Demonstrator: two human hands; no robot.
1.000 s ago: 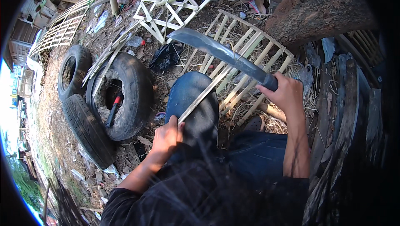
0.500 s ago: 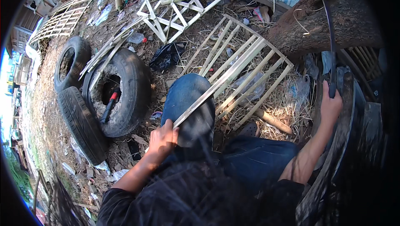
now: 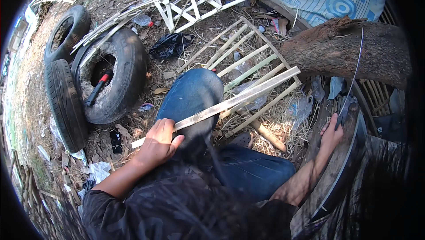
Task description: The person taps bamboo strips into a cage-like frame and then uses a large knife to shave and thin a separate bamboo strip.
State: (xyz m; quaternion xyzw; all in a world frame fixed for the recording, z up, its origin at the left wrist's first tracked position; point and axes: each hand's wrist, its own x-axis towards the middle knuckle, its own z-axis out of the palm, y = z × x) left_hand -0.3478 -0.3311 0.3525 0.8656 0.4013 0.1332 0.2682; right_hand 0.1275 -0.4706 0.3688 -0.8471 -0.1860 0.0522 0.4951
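Observation:
My left hand [image 3: 158,141] is closed around the near end of a flat bamboo strip [image 3: 241,97]. That strip slants across my raised knee, its far end above the edge of a bamboo slat frame [image 3: 261,37] on the ground. Out to the right, my right hand [image 3: 331,134] grips the dark handle of a long machete. The machete blade [image 3: 357,65] points upward, seen nearly edge-on, in front of a thick tree trunk [image 3: 341,52]. Blade and strip are well apart.
Worn tyres [image 3: 128,76] stand at the left; one holds a tool with a red band [image 3: 104,79]. Lattice bamboo pieces [image 3: 195,7] lie at the far side. A black plastic bag [image 3: 170,45], a bamboo pole [image 3: 270,137] and shavings litter the ground. A plank [image 3: 330,187] lies beside my right arm.
The strip has turned clockwise, its far end now further right. My right hand and machete have come lower, and the blade has turned edge-on. The whole view has shifted too.

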